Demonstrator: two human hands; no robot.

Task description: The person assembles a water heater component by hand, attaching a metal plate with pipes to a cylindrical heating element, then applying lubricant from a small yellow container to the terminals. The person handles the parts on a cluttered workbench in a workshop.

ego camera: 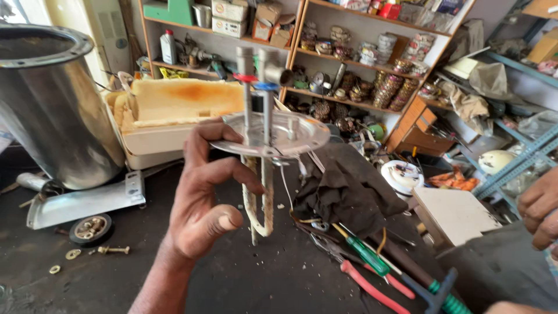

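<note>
Heater plate (pixel 273 135): pinched at its rim by left hand (pixel 200 192) — scaled loop (pixel 261 200) hangs below fingers.
Grip: keep plate level, pipes upright.
Right hand (pixel 539 209): far right, empty, curled — apart from everything.

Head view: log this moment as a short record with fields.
left hand: holds the round metal flange plate by its rim, raised
heating element: crusted loop hanging below the plate
pipes: two stand up from the plate, one red collar, one blue
right hand: at the frame's right edge, grip unclear
floor: black cloth, green-handled screwdriver, red-handled pliers
left side: steel tank
</note>
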